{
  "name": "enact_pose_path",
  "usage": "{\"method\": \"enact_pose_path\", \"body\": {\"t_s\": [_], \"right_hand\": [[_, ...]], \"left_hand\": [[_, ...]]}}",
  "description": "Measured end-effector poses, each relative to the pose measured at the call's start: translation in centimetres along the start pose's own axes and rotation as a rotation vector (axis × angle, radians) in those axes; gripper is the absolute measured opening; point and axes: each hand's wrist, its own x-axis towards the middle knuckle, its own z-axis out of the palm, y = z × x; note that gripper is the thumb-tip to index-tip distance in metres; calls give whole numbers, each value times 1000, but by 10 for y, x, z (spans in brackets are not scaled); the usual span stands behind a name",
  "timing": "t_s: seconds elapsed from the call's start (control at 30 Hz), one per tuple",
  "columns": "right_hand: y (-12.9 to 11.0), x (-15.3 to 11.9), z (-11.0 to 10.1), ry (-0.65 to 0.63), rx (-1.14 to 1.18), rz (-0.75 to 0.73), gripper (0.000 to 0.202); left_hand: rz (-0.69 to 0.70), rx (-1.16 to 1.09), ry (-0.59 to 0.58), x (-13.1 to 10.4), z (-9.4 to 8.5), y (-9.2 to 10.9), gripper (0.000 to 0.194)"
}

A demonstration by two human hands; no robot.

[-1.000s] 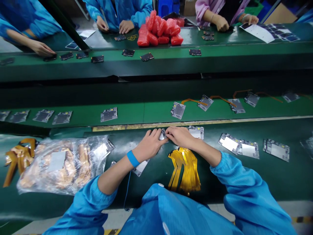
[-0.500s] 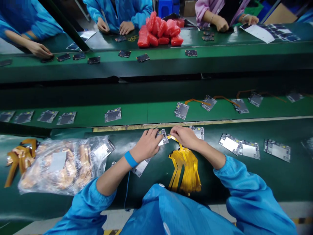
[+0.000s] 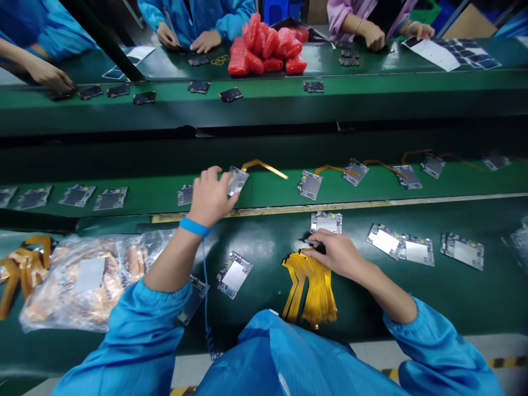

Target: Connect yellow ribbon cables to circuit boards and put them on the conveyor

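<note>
Over the green belt, my left hand [image 3: 211,195] has its fingers closed at the edge of a circuit board [image 3: 238,180]. From that board an orange flex cable [image 3: 264,164] stretches to the right along the belt. My right hand [image 3: 336,250] is pinched around a slim grey tool [image 3: 312,241], mostly hidden by the fingers. Its fingertips are at the top end of a fanned stack of yellow flex cables [image 3: 315,291]. Just beyond the right hand lies another circuit board [image 3: 326,221]. A blue band circles my left wrist.
A clear plastic bag [image 3: 88,280] of copper-coloured parts lies at left. Loose boards [image 3: 235,275] rest on the bench, several more at right [image 3: 462,250]. Boards with cables [image 3: 310,184] lie along the belt. Across it, co-workers' hands [image 3: 206,41] work near red bundles [image 3: 268,47].
My left hand has moved up and left from the bench to the belt with a board, whose cable now trails right. My right hand has come down slightly toward the cable stack.
</note>
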Motion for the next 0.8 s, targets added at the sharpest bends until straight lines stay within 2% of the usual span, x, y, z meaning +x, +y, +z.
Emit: {"method": "enact_pose_path", "body": {"t_s": [0.13,0.23,0.37,0.57,0.7,0.8], "right_hand": [[-1,-3,10,-69,-90,34,19],[0,-3,14,-80,-54,57,9],[5,-4,15,-66,33,59,11],[15,-10,14,-31,224,22,20],[15,-14,11,-36,328,24,25],[15,-13,8,-47,411,35,28]], "left_hand": [[-90,54,-61,5,1,-47,41],[-90,89,-185,4,9,-81,43],[-73,130,-323,10,21,-109,56],[53,117,-447,22,30,-114,71],[81,184,-410,22,31,-110,69],[76,228,-345,17,25,-100,65]]}}
